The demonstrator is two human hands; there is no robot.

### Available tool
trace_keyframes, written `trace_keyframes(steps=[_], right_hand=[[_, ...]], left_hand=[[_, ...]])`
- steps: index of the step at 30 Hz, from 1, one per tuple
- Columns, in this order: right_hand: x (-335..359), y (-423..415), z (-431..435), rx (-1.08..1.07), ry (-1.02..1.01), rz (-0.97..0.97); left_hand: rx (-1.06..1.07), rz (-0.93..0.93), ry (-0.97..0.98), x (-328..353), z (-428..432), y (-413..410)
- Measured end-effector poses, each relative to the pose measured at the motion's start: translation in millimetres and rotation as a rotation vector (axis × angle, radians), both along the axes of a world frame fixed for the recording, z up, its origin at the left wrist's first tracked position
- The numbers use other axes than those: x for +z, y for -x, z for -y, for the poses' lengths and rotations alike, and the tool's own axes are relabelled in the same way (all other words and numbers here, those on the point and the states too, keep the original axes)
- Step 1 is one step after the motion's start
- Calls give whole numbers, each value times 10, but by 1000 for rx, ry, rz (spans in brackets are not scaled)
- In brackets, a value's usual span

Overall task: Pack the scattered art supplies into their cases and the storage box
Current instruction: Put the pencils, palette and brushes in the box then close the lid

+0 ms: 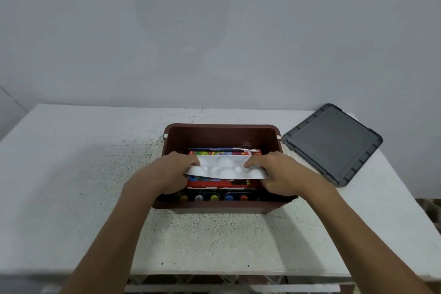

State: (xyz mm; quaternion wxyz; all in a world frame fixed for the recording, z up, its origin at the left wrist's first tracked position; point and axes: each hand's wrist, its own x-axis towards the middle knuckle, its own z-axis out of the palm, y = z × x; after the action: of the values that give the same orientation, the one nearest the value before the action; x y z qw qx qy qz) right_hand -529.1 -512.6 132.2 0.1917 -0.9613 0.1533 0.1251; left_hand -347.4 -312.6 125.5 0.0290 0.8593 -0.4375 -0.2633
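A brown storage box stands open in the middle of the white table. Inside it, a white paint palette with round wells is held over the contents. My left hand grips its left end and my right hand grips its right end. Under the palette lies a red crayon case. A row of paint pots lines the box's near wall. Thin paintbrushes lie along the far side of the case.
The box's grey lid lies flat on the table to the right of the box, near the table's right edge. A plain grey wall rises behind the table. A lattice frame shows below the table's front edge.
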Motion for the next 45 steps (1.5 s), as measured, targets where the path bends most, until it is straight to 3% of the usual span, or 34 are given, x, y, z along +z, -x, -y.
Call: trace_keyframes(steps=[7,13,23,29,34,45], right_hand=[[-66,-81,-28,4,55,-14],[-133,-102,-43,19,134,-13],[-197,-95,-87,71,226,45],[-208,-68,-88,68,232,100],[-245,-31,-39,-30,54,258],[-158,32,226,-267,-90,625]], left_hand=[[-87,211,-56,-85,97,105],[-148,278,-121,-131,76,152],[-155,79,-149,-51,71,75],[6,26,25,-104,85,86],[95,17,186,-143,98,106],[-5,-67,512,18,494,258]])
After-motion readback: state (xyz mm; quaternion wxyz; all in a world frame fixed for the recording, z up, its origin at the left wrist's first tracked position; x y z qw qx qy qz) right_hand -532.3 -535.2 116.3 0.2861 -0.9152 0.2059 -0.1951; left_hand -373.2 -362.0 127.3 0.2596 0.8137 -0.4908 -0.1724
